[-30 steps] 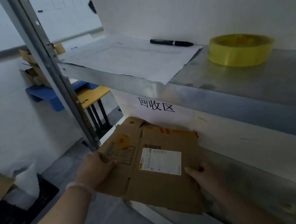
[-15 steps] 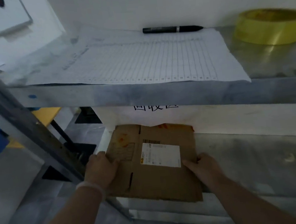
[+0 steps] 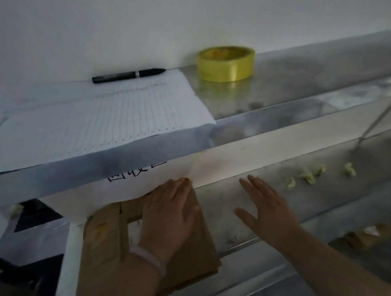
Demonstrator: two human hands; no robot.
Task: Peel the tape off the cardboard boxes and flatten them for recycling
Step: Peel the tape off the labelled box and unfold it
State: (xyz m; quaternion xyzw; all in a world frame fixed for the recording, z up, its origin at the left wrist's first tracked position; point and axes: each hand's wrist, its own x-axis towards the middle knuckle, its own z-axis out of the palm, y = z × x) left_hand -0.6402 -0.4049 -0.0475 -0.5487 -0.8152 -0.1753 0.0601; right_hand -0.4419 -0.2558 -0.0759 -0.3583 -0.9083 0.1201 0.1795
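Flattened cardboard box (image 3: 103, 247): lying flat at the left end of the lower metal shelf (image 3: 325, 195), its far edge sitting under a white sign (image 3: 131, 185) with black characters.
Left hand (image 3: 169, 212): pressing down on the cardboard, fingers straight, nothing gripped.
Right hand (image 3: 267, 210): spreading open beside the box over bare metal; whether it is touching cannot be told.
Tape scraps (image 3: 308, 176): lying crumpled farther right on the lower shelf.
Upper shelf (image 3: 315, 83): carrying a lined paper sheet (image 3: 91, 119), a black marker (image 3: 127, 75) and a yellow tape roll (image 3: 225, 63).
Room: a plain white wall (image 3: 177, 18) is backing the shelves.
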